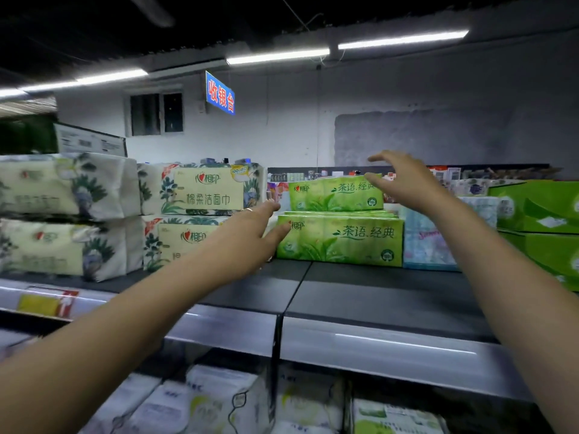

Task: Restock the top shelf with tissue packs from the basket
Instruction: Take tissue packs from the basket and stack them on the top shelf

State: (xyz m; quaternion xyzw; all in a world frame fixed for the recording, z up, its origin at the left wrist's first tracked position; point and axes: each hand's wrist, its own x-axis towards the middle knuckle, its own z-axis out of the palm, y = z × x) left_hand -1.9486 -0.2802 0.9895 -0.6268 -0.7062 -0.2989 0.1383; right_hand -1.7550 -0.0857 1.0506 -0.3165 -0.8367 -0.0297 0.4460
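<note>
Green plastic tissue packs, two stacked, on dark top shelf at 12 o'clock. L hand straight-fingered at their 9 o'clock end; R hand spread loose at 3 o'clock end, gripping nothing.

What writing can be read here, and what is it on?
"收银台": blue sign.
"茶语.经典": upper green pack.
"茶语.经典": lower green pack.
"心相印" and "棉柔洁面巾": cream pack.
Left packs and shelf tag: too blurred to read.
</note>
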